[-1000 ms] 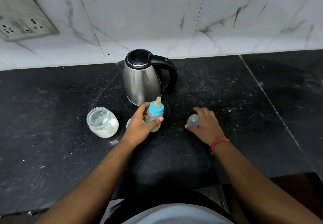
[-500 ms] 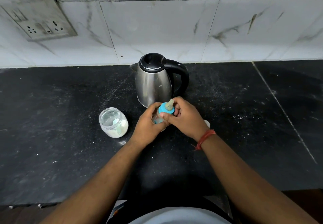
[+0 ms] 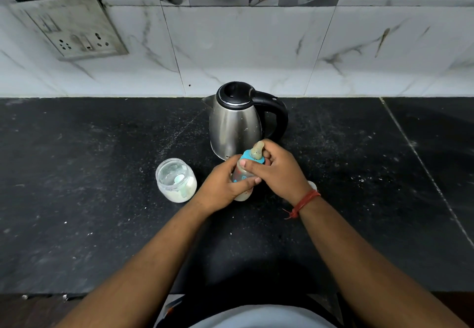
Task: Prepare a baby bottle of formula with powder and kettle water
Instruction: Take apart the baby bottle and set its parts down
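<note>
A: Head view, bottle location? 
B: Baby bottle (image 3: pixel 243 174) upright on bench (image 3: pixel 89 186), just before kettle (image 3: pixel 237 122), beside powder jar (image 3: pixel 176 179).
A: Grip state? 
B: Left hand (image 3: pixel 222 186) clamped on body; right hand (image 3: pixel 278 171) clamped on blue collar (image 3: pixel 247 156).

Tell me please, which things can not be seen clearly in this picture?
- Baby bottle, head view: the left hand and right hand cover its body, so its fill level is hidden.
- Small pale object, head view: mostly behind the right wrist.
- Kettle, head view: lid shut, water unseen.
- Jar, head view: a scoop-like shape inside is unclear.
</note>
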Action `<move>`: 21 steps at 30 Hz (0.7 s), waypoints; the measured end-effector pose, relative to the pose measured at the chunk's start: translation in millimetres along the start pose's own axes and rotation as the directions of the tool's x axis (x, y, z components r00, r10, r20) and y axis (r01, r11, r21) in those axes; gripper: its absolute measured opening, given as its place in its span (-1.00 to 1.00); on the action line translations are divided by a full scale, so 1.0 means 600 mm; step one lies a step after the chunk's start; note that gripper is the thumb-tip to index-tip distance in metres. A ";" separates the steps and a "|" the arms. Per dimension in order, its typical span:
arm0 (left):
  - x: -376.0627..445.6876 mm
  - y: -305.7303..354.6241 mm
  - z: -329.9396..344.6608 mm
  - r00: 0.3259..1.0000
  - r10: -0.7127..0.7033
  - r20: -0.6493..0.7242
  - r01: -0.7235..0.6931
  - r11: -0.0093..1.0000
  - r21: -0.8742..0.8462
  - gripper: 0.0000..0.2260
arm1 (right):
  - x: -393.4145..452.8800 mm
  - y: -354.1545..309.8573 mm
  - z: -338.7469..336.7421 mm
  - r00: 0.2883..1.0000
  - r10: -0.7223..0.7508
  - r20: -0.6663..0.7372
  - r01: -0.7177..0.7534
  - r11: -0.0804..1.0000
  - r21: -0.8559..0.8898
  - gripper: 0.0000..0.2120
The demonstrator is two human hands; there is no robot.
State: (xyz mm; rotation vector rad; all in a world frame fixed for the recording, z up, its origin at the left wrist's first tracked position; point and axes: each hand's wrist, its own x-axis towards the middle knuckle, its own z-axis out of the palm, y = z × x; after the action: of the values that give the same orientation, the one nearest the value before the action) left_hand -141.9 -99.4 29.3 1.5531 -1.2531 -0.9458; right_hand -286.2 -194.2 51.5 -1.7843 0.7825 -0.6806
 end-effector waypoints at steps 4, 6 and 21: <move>0.004 0.002 -0.006 0.999 0.012 0.032 -0.011 0.999 -0.043 -0.57 | -0.001 -0.005 -0.002 0.999 0.008 0.041 -0.015 0.986 0.166 -0.83; 0.007 0.003 -0.007 0.998 0.019 0.055 -0.015 0.997 -0.070 -0.55 | 0.000 -0.005 -0.004 0.998 0.003 0.058 -0.016 0.976 0.217 -0.83; 0.004 0.025 -0.015 0.934 0.011 0.356 0.121 0.929 -0.348 -0.71 | -0.005 -0.019 -0.020 0.980 -0.070 0.188 -0.012 0.914 0.405 -0.88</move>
State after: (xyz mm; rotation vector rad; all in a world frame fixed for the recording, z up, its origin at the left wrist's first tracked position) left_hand -137.3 -101.4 46.3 1.1602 -1.1895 -1.4557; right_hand -295.1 -195.6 65.5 -1.4572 0.4396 -0.6200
